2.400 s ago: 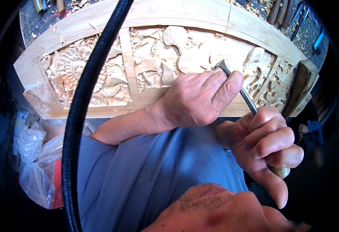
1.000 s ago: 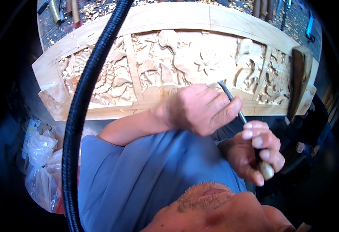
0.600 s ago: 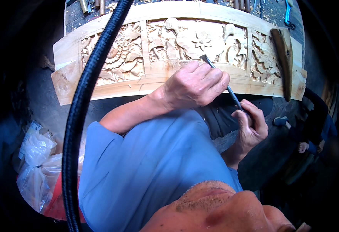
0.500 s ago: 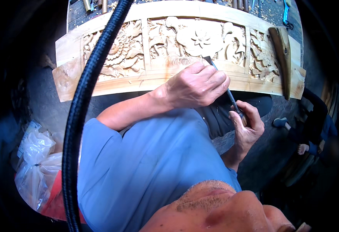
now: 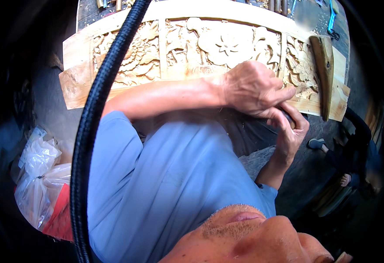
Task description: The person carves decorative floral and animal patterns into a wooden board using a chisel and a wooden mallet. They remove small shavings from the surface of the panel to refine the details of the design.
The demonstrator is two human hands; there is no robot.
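Carved wooden panel (image 5: 187,70) at 12 o'clock on the counter (image 5: 88,21), with leaf and flower relief between plain borders and a brown length of wood (image 5: 327,72) lying across it at 2 o'clock. The left hand (image 5: 255,85) overlaps the panel's lower border, its fingers curled, though whether its grip holds anything cannot be told. Near its 5 o'clock, the right hand (image 5: 293,131) has its grip closed around a dark tool (image 5: 291,122), largely hidden by the fingers; a clear plastic bag (image 5: 43,177) sits at 8 o'clock.
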